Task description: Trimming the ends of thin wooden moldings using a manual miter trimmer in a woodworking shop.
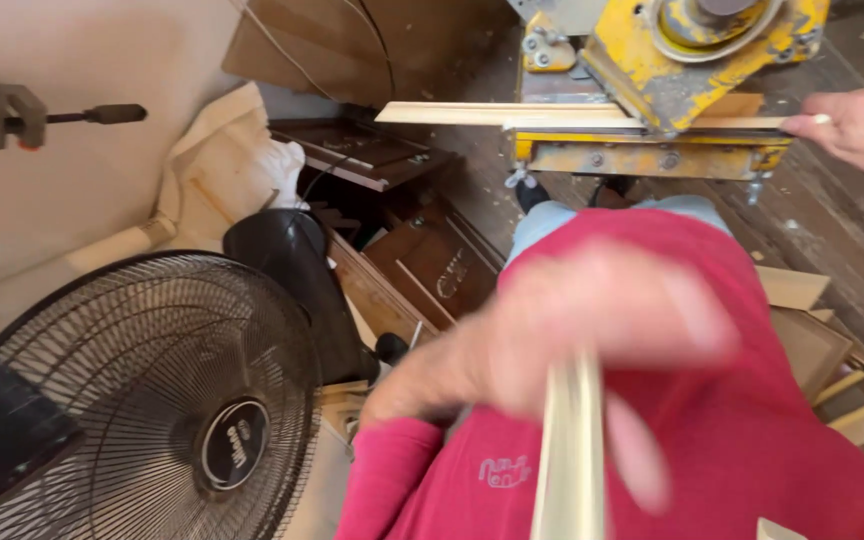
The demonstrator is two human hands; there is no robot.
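Close to the lens, blurred left hand (592, 330) closed around a pale wood strip (570, 450), strip running down out of frame. Upper right: right hand (857, 125), fingers curled, pressing end of a long pale moulding (512, 113) lying across the yellow saw (672, 70). Black fan (152, 400) lower left, dark wood frames (422, 260) stacked between fan and saw. Clamp (12, 115) on left wall.

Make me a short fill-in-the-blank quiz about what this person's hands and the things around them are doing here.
1. The left hand grips a pale strip of ____.
2. The right hand rests on a long strip lying across a ____ saw machine.
3. The black round thing at lower left is a ____.
4. The person's sleeve is ____.

Missing words: wood; yellow; fan; red
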